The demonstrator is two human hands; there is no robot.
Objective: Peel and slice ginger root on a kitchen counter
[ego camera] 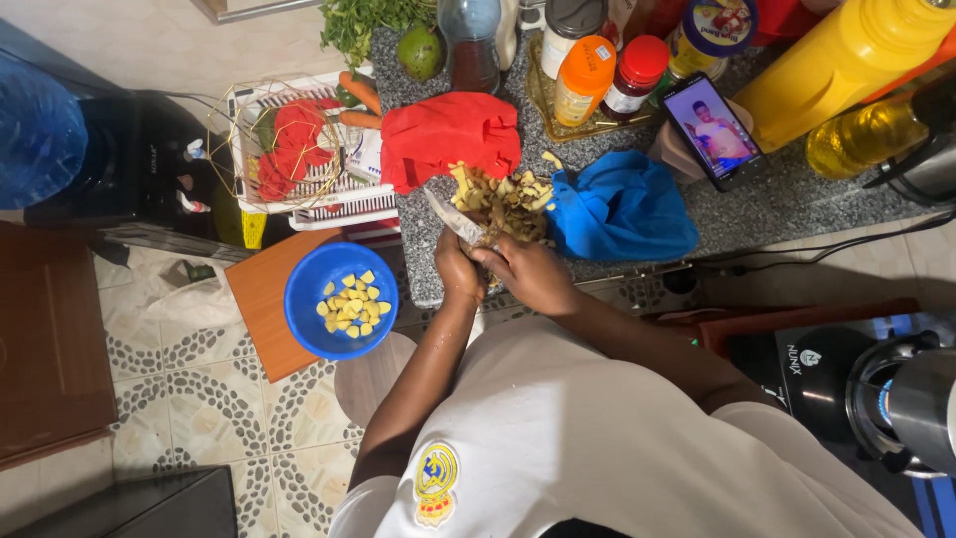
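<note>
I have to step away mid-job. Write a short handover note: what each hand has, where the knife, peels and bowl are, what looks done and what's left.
Left hand: gripping the knife, blade pointing up-left over the counter edge.
Right hand: closed around a small piece being cut; what it is stays hidden.
Peel pile: on the granite counter, between the red cloth and blue cloth.
Blue bowl: on a wooden board to the left, holding yellow cut pieces.
Done: a layer of cubes in the bowl, a heap of peels.
Left: the piece in hand; carrots lie uncut by the basket.
</note>
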